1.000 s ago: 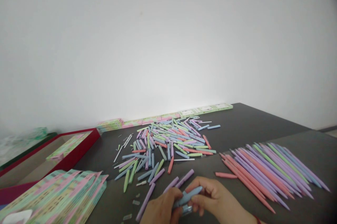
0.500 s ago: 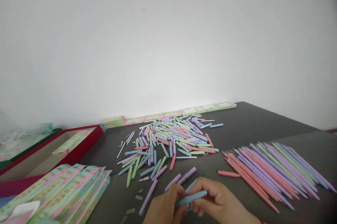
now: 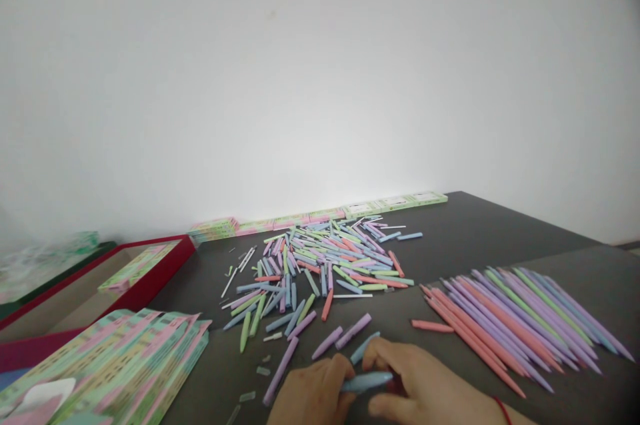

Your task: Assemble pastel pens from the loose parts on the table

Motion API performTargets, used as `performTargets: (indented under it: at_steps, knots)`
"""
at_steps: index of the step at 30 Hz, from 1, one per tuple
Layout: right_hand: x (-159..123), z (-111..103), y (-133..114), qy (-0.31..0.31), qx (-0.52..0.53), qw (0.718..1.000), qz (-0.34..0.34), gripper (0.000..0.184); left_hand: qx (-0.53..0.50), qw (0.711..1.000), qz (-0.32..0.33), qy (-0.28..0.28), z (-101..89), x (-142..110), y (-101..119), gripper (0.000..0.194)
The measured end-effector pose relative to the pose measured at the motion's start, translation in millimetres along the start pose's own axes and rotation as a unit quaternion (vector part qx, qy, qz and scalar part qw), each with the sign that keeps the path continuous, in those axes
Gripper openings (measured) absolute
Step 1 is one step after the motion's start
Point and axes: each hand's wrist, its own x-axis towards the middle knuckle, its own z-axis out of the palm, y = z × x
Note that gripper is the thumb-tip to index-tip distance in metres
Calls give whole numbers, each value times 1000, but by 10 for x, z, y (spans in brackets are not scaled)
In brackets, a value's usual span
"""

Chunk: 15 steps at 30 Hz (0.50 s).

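My left hand (image 3: 315,390) is closed around one end of a light-blue pen barrel (image 3: 367,382), and its pointed end sticks out to the right. My right hand (image 3: 420,378) is beside that tip with thumb and forefinger apart; its lower fingers are partly hidden. Under the right forefinger, a second light-blue pen piece (image 3: 364,348) lies on the dark table; whether the finger touches it I cannot tell. Purple pen pieces (image 3: 327,342) lie just beyond my hands, and a longer purple one (image 3: 281,372) is left of them.
A heap of pastel pen pieces (image 3: 340,252) spreads across the middle. Longer pens (image 3: 515,325) lie side by side at right, near a loose coral piece (image 3: 433,326). Printed packets (image 3: 125,365) and a red-edged box (image 3: 170,268) stand left. Flat cartons (image 3: 293,219) line the wall.
My right fingers have come off the blue barrel and spread apart. The barrel has stayed in my left hand, and more of the other blue piece shows.
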Motion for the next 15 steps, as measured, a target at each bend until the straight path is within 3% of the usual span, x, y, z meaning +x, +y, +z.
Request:
performTargets:
  at_steps: [3,6,11,14,15]
  knots:
    - [2,-4,33,31,-37,999,-9,7,1,1000,7,14,-2,4,-7,14]
    - [10,4,50,12,-66,998,11,37,4,999,25,23,25,10,-16,16]
    - [5,-7,26,27,-60,998,-3,8,24,1000,9,5,22,15,22,20]
    - [-2,-7,18,-13,-41,999,26,29,36,999,29,16,31,11,22,23]
    - [-4,-6,16,-17,-45,998,27,27,40,998,36,22,43,11,12,24]
